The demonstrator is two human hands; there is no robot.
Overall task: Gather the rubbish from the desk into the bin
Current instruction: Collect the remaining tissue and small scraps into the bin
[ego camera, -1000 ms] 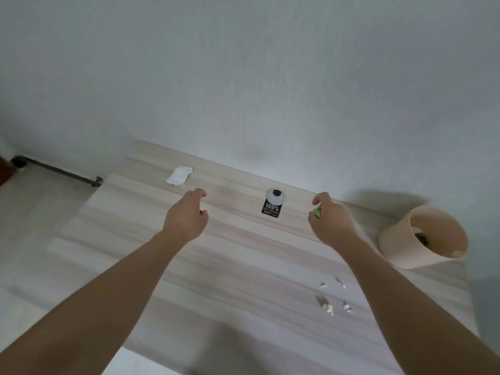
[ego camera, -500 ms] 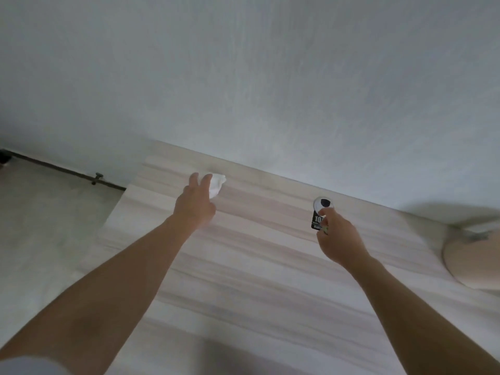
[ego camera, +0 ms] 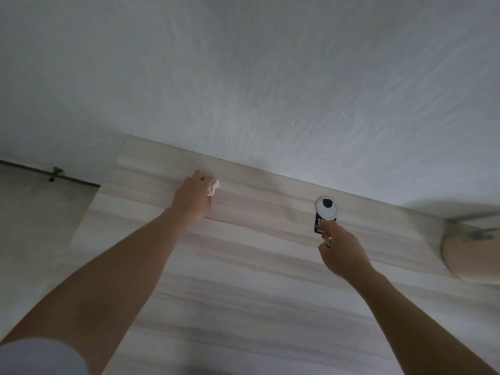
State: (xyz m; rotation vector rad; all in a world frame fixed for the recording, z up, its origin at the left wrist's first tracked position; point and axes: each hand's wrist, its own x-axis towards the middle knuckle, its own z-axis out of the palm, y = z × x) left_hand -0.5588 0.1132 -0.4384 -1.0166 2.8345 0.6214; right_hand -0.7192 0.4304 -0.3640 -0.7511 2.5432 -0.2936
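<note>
My left hand (ego camera: 193, 197) lies over a white crumpled tissue (ego camera: 214, 187) near the desk's back edge, its fingers closed around it; only a corner of the tissue shows. My right hand (ego camera: 342, 251) holds a small green scrap (ego camera: 328, 241) in its curled fingers, and its forefinger touches the lower end of a black-and-white card tag (ego camera: 326, 211) lying flat by the wall. The beige bin (ego camera: 470, 255) lies on the desk at the far right, partly out of frame.
The pale wood-grain desk (ego camera: 243, 280) runs along a white wall (ego camera: 270, 77). Left of the desk is grey floor with a dark pipe (ego camera: 54, 175) along the wall's foot.
The view swung left. My left hand reached back to the tissue and closed over it. My right hand, still holding the green scrap, came to the card tag and now touches it.
</note>
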